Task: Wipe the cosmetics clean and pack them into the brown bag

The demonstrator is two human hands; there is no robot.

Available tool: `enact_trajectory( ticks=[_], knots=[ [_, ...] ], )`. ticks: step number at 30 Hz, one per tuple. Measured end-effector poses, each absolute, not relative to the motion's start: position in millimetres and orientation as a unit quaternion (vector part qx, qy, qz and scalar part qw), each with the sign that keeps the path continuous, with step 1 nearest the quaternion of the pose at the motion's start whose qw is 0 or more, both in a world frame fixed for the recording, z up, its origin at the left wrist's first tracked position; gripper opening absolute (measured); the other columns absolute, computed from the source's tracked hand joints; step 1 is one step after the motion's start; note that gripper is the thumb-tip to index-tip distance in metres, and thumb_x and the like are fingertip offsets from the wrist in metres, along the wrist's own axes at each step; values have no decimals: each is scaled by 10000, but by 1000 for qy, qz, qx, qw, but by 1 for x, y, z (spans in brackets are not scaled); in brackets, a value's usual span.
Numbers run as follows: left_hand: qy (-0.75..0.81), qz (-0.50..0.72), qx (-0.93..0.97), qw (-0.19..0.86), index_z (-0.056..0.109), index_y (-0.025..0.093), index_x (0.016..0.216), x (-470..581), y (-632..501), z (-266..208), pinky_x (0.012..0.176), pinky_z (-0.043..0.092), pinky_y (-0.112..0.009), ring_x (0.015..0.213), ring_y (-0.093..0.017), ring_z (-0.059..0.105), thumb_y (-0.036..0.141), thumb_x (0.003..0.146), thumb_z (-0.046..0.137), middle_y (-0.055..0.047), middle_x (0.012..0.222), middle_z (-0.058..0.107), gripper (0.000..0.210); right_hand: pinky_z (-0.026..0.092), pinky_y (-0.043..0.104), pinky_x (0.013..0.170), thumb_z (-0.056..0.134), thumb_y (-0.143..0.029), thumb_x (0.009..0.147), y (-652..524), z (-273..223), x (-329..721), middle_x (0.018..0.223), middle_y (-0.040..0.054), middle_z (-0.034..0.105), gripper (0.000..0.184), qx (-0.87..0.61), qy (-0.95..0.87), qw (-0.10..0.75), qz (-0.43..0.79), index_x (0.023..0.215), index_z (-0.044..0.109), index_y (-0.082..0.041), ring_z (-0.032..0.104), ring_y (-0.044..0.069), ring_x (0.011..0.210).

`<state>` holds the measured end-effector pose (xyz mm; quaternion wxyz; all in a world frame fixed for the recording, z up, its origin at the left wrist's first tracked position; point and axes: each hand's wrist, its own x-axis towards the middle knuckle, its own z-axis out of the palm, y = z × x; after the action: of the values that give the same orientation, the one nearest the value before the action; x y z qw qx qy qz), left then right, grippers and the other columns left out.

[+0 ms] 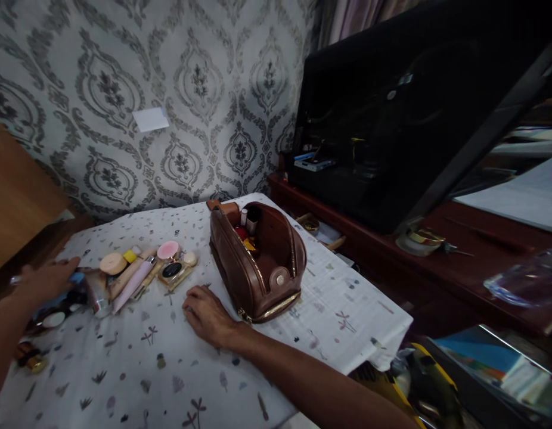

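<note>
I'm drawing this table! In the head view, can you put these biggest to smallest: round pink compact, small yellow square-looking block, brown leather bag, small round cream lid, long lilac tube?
1. Brown leather bag
2. Long lilac tube
3. Round pink compact
Smallest: small yellow square-looking block and small round cream lid; they look too alike to rank.

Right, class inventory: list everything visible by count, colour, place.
Open leather zip bag: 1, brown, on cloth
Small items: several, mixed, inside bag
Round cosmetic case: 1, pink, left of bag
Slim tube: 1, lilac, left of case
Other cosmetics: several, mixed, around tube
Printed cloth: 1, white, under bag
Patterned wallpaper: 1, grey, behind
Rectangular card: 1, white, on wallpaper
Curtain: 1, mauve, top
Glossy screen: 1, black, right
Wooden furniture: 1, dark red, beneath screen
Paper sheets: several, white, right
Flat panel: 1, orange-brown, far left
Other clutter: several, mixed, lower right, unclear
Left hand: 1, bare, by cosmetics
Right hand: 1, bare, beside bag
</note>
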<state>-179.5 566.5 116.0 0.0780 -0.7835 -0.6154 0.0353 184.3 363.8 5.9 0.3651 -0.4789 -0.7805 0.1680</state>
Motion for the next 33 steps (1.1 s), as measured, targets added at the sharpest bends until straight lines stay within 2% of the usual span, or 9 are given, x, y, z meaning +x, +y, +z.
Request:
enact_trajectory(
  ticks=[4,6,10,13,17,20,24,29,33],
  knots=[
    [-630,129,-737,210,560,227,1161,-149,530,140,946,404,-523,1171,-309,527,296,886,364,-83,1222,674,345,446,330,968,585,-125,901,366,4,185,1041,85,617,92,-474,-784,365,167,890,669,-162,560,197,1026],
    [-645,121,-721,223,524,138,1246,-133,513,153,950,411,-543,1196,-337,508,241,901,337,-166,1240,647,406,450,333,957,583,-112,896,366,3,185,1031,86,614,97,-471,-781,372,170,883,666,-162,558,199,1022],
    [-677,89,-700,207,478,62,1282,-110,497,167,931,438,-549,1219,-400,513,363,945,344,-252,1269,600,471,457,359,947,558,-92,894,367,2,185,1037,94,617,125,-460,-782,384,173,892,661,-161,553,212,1016],
    [-707,55,-686,160,510,97,1236,-95,491,159,800,506,-447,1042,-368,638,486,942,358,-231,1160,664,511,463,364,943,555,-90,889,367,2,185,1056,99,619,131,-455,-781,388,179,907,662,-164,556,218,1031],
    [-691,7,-714,114,550,173,1183,-66,476,128,766,509,-360,958,-295,676,461,931,427,-143,1060,713,403,465,370,946,540,-96,898,366,4,186,1071,107,622,143,-453,-785,382,180,911,666,-163,565,223,1049],
    [-663,-30,-741,101,563,168,1166,-45,462,102,778,518,-404,1035,-342,648,442,931,451,-156,1076,705,377,468,375,952,522,-100,905,365,6,187,1078,108,625,158,-454,-786,380,178,926,664,-165,570,225,1056],
    [-622,-89,-770,116,530,133,1266,-28,445,76,904,493,-488,1164,-389,575,366,927,488,-204,1222,640,413,465,375,963,514,-96,905,364,7,187,1098,112,626,164,-449,-788,379,183,940,661,-161,566,229,1075],
    [-577,-124,-799,117,439,156,1426,-21,422,45,1030,442,-487,1231,-348,555,254,918,494,-184,1319,609,520,455,385,974,524,-89,896,366,4,186,1089,106,632,158,-452,-787,382,176,918,663,-162,564,230,1056],
    [-502,-204,-838,65,271,200,1546,-28,404,22,1093,420,-481,1384,-298,452,182,929,435,-154,1511,469,638,456,399,979,510,-96,900,367,3,186,1101,111,630,173,-446,-793,379,169,933,665,-166,564,234,1061]
  ],
)
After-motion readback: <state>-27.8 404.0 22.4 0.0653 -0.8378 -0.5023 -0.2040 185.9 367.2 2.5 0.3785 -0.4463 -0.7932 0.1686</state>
